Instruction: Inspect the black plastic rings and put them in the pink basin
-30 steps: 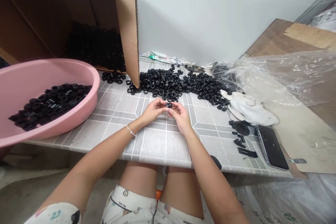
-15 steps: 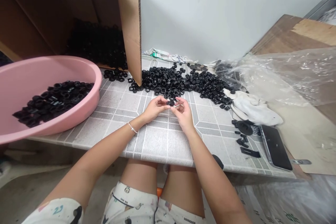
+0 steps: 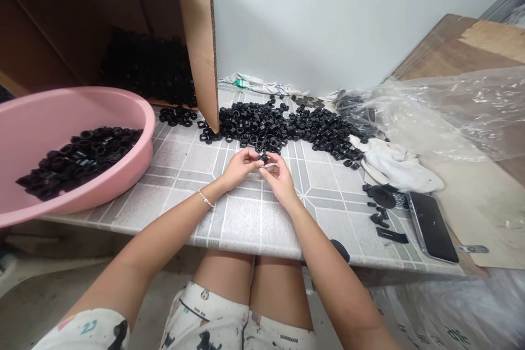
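A smooth white wall (image 3: 311,16) is rising across the top of the frame, a brown wooden board (image 3: 459,46) is sitting at the upper right, a grey-and-white tile-patterned tabletop (image 3: 254,224) is spanning the middle, and a grey concrete floor (image 3: 24,295) is showing at the lower left.

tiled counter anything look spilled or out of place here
Yes: black hex nuts lie loose in a wide heap on the tiled counter, outside the pink basin. The cardboard box appears tipped on its side, its open mouth towards the counter, so it looks spilled.

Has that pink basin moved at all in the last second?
No. The pink basin sits in the same place on the tiled table, the same distance from the cardboard box's flap; only the view has shifted slightly.
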`<state>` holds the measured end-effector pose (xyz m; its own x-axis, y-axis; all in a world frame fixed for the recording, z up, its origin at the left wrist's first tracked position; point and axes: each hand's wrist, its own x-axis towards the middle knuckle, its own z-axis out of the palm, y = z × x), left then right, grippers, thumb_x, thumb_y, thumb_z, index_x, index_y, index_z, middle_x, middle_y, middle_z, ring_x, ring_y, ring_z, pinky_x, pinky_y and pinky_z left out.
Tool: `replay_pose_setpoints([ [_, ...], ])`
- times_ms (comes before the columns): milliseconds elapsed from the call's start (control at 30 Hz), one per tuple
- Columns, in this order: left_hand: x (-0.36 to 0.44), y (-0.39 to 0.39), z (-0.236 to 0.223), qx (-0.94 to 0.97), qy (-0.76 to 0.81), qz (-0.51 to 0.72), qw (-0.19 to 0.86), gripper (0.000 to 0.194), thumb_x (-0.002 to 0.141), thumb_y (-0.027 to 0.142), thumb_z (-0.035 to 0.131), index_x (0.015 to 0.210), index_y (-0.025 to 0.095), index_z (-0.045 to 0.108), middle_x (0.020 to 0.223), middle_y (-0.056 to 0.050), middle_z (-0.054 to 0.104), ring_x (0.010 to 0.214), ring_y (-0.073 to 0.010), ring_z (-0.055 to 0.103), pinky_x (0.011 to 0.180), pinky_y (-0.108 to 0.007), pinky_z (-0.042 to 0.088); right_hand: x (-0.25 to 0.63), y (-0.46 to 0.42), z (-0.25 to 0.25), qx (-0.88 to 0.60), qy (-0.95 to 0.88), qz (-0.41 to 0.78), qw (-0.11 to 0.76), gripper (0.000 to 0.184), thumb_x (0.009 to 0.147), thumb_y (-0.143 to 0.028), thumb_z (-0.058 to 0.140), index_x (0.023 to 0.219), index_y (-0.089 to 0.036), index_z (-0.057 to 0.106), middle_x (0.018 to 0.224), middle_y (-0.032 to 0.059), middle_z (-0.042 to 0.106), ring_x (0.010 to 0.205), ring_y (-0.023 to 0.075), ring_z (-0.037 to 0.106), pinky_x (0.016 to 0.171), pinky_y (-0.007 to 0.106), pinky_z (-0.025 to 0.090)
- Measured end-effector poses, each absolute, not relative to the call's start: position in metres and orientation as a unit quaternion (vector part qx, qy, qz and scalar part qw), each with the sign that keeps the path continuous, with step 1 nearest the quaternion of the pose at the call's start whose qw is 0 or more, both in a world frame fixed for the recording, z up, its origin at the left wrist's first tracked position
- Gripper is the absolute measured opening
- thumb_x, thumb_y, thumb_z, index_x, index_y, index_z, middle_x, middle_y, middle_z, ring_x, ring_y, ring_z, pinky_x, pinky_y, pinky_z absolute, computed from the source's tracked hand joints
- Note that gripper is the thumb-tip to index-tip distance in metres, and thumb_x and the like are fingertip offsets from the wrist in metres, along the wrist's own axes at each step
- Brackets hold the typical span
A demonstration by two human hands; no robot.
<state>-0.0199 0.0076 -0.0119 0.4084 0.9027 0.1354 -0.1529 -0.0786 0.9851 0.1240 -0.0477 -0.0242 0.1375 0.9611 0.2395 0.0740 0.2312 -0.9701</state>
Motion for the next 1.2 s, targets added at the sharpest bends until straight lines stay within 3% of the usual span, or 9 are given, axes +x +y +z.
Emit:
replay_pose_setpoints([
  [67, -0.02, 0.007, -0.01, 0.584, 0.32, 0.444, 0.6, 0.04, 0.064, 0.038, 0.079, 0.081, 0.015, 0.051, 0.084, -0.001, 0.061, 0.08, -0.0134, 0.059, 0.082, -0.031, 0.047, 0.122, -0.049, -0.02, -0.481, -0.501, 0.421, 0.584, 0.052, 0.074, -0.04, 0.068, 0.123, -0.028, 0.053, 0.111, 0.0041, 0.06, 0.071, 0.0117, 0.058, 0.069, 0.03, 0.049],
  [233, -0.023, 0.008, -0.004, 0.567, 0.334, 0.45, 0.604, 0.044, 0.062, 0.041, 0.08, 0.084, 0.015, 0.051, 0.083, 0.0, 0.06, 0.08, -0.0137, 0.058, 0.081, -0.031, 0.046, 0.127, -0.051, -0.01, -0.439, -0.41, 0.522, 0.605, 0.023, 0.077, -0.04, 0.064, 0.094, -0.024, 0.061, 0.099, 0.0013, 0.066, 0.077, 0.0137, 0.064, 0.07, 0.028, 0.047],
  [433, -0.023, 0.007, -0.002, 0.576, 0.324, 0.438, 0.61, 0.044, 0.061, 0.041, 0.081, 0.082, 0.015, 0.051, 0.082, 0.0, 0.06, 0.081, -0.0141, 0.058, 0.082, -0.031, 0.044, 0.132, -0.051, -0.009, -0.393, -0.371, 0.601, 0.589, 0.029, 0.073, -0.034, 0.069, 0.101, -0.027, 0.063, 0.099, -0.0006, 0.067, 0.08, 0.0135, 0.065, 0.07, 0.027, 0.047],
  [533, -0.024, 0.007, -0.002, 0.581, 0.326, 0.439, 0.603, 0.044, 0.062, 0.041, 0.08, 0.083, 0.015, 0.052, 0.082, 0.0, 0.06, 0.081, -0.0141, 0.058, 0.082, -0.03, 0.043, 0.131, -0.051, -0.009, -0.375, -0.365, 0.61, 0.595, 0.016, 0.076, -0.035, 0.067, 0.086, -0.025, 0.062, 0.095, -0.0012, 0.068, 0.081, 0.0144, 0.066, 0.072, 0.028, 0.047],
  [700, -0.025, 0.007, -0.002, 0.58, 0.322, 0.437, 0.608, 0.043, 0.063, 0.041, 0.08, 0.083, 0.015, 0.051, 0.083, 0.0, 0.061, 0.079, -0.0132, 0.058, 0.081, -0.029, 0.044, 0.132, -0.052, -0.006, -0.375, -0.368, 0.62, 0.583, 0.028, 0.076, -0.032, 0.067, 0.103, -0.029, 0.062, 0.1, -0.0013, 0.068, 0.085, 0.0144, 0.067, 0.074, 0.028, 0.049],
  [833, -0.026, 0.009, -0.004, 0.568, 0.315, 0.447, 0.614, 0.043, 0.064, 0.04, 0.079, 0.085, 0.015, 0.051, 0.084, 0.0, 0.061, 0.078, -0.012, 0.058, 0.08, -0.029, 0.044, 0.134, -0.052, -0.006, -0.356, -0.363, 0.625, 0.592, 0.014, 0.078, -0.037, 0.065, 0.083, -0.023, 0.064, 0.104, 0.0015, 0.068, 0.089, 0.0174, 0.068, 0.082, 0.032, 0.049],
  [1000, -0.027, 0.012, -0.007, 0.566, 0.313, 0.444, 0.62, 0.042, 0.064, 0.039, 0.079, 0.085, 0.015, 0.052, 0.085, 0.0, 0.061, 0.077, -0.0113, 0.058, 0.079, -0.028, 0.044, 0.135, -0.053, -0.005, -0.36, -0.372, 0.634, 0.575, 0.031, 0.076, -0.036, 0.067, 0.106, -0.029, 0.063, 0.106, 0.0001, 0.068, 0.09, 0.0173, 0.068, 0.084, 0.034, 0.051],
  [1133, -0.027, 0.012, -0.006, 0.567, 0.315, 0.452, 0.613, 0.042, 0.064, 0.039, 0.08, 0.086, 0.016, 0.052, 0.086, 0.0, 0.061, 0.079, -0.0122, 0.058, 0.081, -0.029, 0.044, 0.135, -0.052, -0.005, -0.359, -0.374, 0.621, 0.588, 0.018, 0.077, -0.04, 0.067, 0.084, -0.024, 0.065, 0.108, 0.0026, 0.068, 0.093, 0.0197, 0.067, 0.084, 0.036, 0.05],
  [1200, -0.027, 0.011, -0.005, 0.573, 0.315, 0.446, 0.611, 0.042, 0.064, 0.039, 0.08, 0.085, 0.016, 0.052, 0.085, 0.0, 0.061, 0.08, -0.0126, 0.058, 0.081, -0.029, 0.044, 0.134, -0.052, -0.005, -0.359, -0.368, 0.62, 0.592, 0.019, 0.077, -0.04, 0.067, 0.09, -0.026, 0.065, 0.106, 0.0004, 0.068, 0.09, 0.0184, 0.067, 0.082, 0.035, 0.051],
])
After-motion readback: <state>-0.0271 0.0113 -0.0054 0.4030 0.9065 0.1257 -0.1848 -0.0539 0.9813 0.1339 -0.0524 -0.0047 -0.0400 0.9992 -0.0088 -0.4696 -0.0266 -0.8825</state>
